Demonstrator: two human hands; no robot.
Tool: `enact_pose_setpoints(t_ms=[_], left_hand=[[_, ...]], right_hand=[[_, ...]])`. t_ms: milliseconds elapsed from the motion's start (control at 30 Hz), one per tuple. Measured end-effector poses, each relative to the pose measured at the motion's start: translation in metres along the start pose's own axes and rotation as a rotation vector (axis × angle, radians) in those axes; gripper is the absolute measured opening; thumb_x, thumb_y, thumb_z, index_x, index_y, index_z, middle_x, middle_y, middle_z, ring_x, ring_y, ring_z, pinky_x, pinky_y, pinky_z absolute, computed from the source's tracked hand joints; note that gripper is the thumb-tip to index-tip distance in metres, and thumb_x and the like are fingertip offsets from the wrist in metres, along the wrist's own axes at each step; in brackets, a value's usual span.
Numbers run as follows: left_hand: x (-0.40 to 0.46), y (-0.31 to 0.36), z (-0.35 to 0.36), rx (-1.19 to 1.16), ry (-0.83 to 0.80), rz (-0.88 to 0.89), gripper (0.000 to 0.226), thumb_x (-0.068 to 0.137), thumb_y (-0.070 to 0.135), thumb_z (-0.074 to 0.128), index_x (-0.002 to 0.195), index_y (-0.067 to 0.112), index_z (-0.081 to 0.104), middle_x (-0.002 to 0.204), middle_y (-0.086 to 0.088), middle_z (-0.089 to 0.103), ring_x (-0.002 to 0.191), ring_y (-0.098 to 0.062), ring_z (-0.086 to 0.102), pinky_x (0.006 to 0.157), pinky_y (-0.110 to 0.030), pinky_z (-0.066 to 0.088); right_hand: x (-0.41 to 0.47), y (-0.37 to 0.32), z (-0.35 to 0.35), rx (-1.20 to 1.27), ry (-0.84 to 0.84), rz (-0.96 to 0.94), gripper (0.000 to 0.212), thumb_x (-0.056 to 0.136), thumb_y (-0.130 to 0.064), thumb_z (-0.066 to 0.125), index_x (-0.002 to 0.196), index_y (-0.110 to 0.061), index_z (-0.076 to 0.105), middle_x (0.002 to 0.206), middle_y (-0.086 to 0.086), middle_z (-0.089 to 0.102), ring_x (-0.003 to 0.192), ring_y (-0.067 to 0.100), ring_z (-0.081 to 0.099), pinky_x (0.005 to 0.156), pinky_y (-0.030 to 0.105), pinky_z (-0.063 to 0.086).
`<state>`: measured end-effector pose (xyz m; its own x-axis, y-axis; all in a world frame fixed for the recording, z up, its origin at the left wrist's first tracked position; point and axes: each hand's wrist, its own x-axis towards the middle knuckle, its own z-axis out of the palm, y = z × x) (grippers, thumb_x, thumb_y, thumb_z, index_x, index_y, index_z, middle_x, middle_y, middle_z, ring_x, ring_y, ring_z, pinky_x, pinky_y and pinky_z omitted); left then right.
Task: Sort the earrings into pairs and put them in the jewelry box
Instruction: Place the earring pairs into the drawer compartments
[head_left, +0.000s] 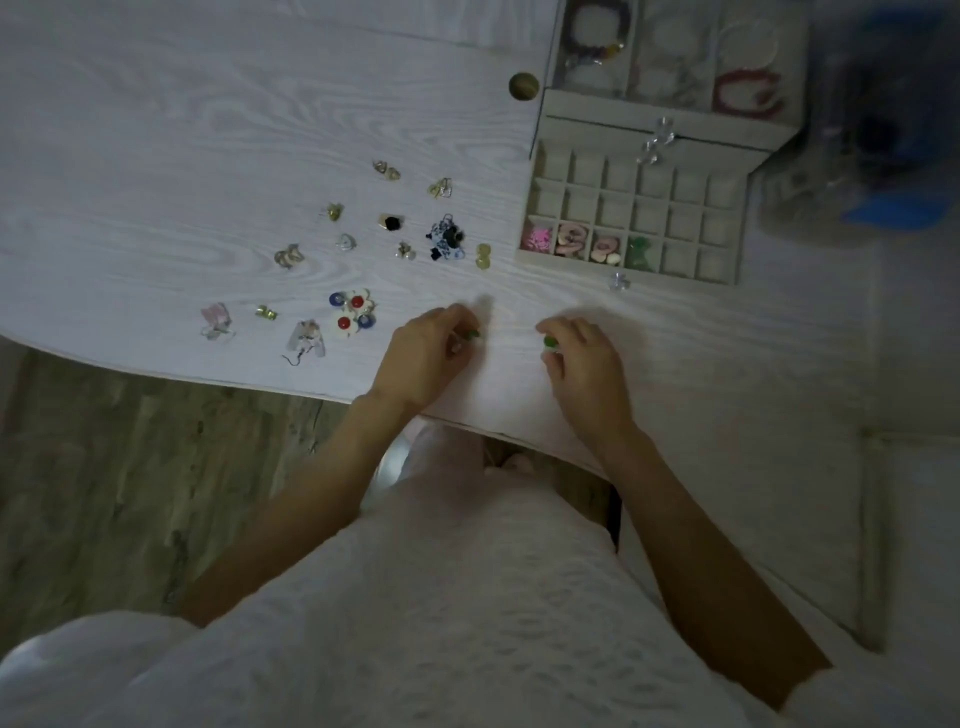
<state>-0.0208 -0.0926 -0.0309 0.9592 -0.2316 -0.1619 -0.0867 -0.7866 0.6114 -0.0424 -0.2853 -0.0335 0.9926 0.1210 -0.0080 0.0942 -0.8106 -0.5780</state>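
Near the white table's front edge, my left hand (428, 351) pinches a small green earring (472, 335). My right hand (582, 358) pinches a matching green earring (549, 342) a short way to the right. The grey jewelry box (535, 205) stands at the right, its drawer of small square cells pulled out. Four cells in the drawer's front row hold pairs: pink (535, 239), pale pink (570, 240), cream (607, 248) and green (640, 253). Several loose earrings lie left of the box, among them a blue-and-black pair (445, 238) and red-and-white flowers (350, 312).
The box's upper tray (675, 52) holds bracelets, one of them red (748, 93). A clear knob (618, 281) sticks out from the drawer's front. A round brass piece (523, 85) lies on the table (208, 104) behind the earrings. A blurred blue object (893, 208) is at far right.
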Motion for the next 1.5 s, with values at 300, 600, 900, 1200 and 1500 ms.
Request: enact_pose_setpoints(t_ms=[300,600,900,1200,1500], left_hand=[[0.052,0.048,0.026,0.069,-0.246,0.222,0.014,0.081,0.009,0.064,0.094,0.013,0.064,0.095,-0.008,0.066,0.08,-0.024,0.063,0.07,-0.029,0.048],[0.099,0.111,0.032,-0.252,-0.003,0.277,0.018,0.08,0.01,0.069,0.098,0.011,0.067,0.09,-0.003,0.07,0.075,-0.013,0.064,0.073,-0.021,0.052],[0.148,0.145,0.069,0.072,-0.069,0.428,0.021,0.081,0.009,0.063,0.102,0.007,0.066,0.092,-0.017,0.069,0.085,-0.034,0.064,0.072,-0.039,0.051],[0.142,0.145,0.072,0.103,-0.043,0.47,0.031,0.088,0.014,0.057,0.118,0.009,0.059,0.101,-0.016,0.069,0.087,-0.034,0.065,0.07,-0.039,0.05],[0.122,0.132,0.074,0.393,0.17,0.623,0.027,0.082,0.021,0.047,0.092,0.022,0.072,0.088,0.007,0.073,0.083,-0.023,0.06,0.067,-0.029,0.045]], right_hand=[[0.051,0.071,-0.084,0.177,0.372,0.249,0.02,0.082,-0.003,0.061,0.1,-0.006,0.065,0.096,0.014,0.067,0.079,0.011,0.058,0.068,0.004,0.042],[0.069,0.092,-0.076,-0.007,0.254,0.279,0.021,0.077,-0.003,0.064,0.097,-0.001,0.065,0.1,0.018,0.061,0.09,0.03,0.059,0.079,0.032,0.046],[0.05,0.1,-0.071,-0.077,0.264,0.243,0.014,0.085,-0.003,0.058,0.094,0.002,0.067,0.102,0.019,0.062,0.091,0.033,0.056,0.072,0.021,0.032],[0.05,0.099,-0.077,-0.023,0.239,0.224,0.026,0.084,-0.004,0.059,0.11,-0.004,0.062,0.107,0.018,0.059,0.096,0.031,0.056,0.08,0.027,0.039],[0.047,0.1,-0.075,-0.169,0.207,0.169,0.017,0.089,-0.008,0.052,0.094,0.001,0.066,0.105,0.019,0.058,0.098,0.034,0.051,0.078,0.034,0.044]])
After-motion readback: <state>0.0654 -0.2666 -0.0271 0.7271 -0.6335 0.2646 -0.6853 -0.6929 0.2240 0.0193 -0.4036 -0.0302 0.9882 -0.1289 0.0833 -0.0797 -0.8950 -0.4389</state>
